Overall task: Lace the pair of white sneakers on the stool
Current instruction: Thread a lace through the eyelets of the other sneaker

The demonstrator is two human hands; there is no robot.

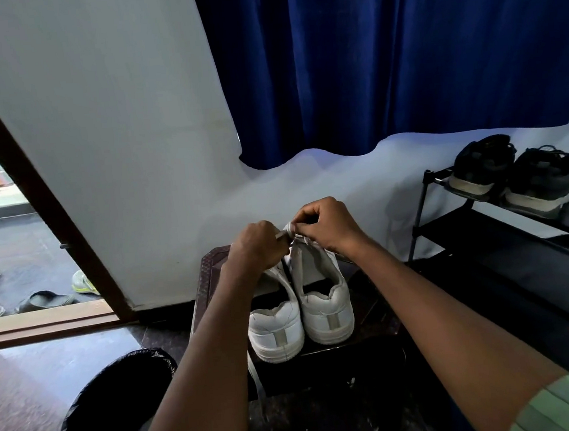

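Two white sneakers stand side by side on a dark brown stool (208,266), heels toward me: the left sneaker (276,329) and the right sneaker (327,311). Over the front of the right sneaker, my left hand (256,248) and my right hand (328,225) meet. Both pinch a white lace (289,229) between their fingertips. A loose stretch of lace hangs off the stool's near edge under my left forearm. The toes and eyelets are hidden behind my hands.
A black-lined bin (114,409) stands at the lower left beside the stool. A black shoe rack (504,230) with dark sandals (513,171) is on the right. An open doorway (23,272) with several shoes outside is at the left. A blue curtain (399,50) hangs behind.
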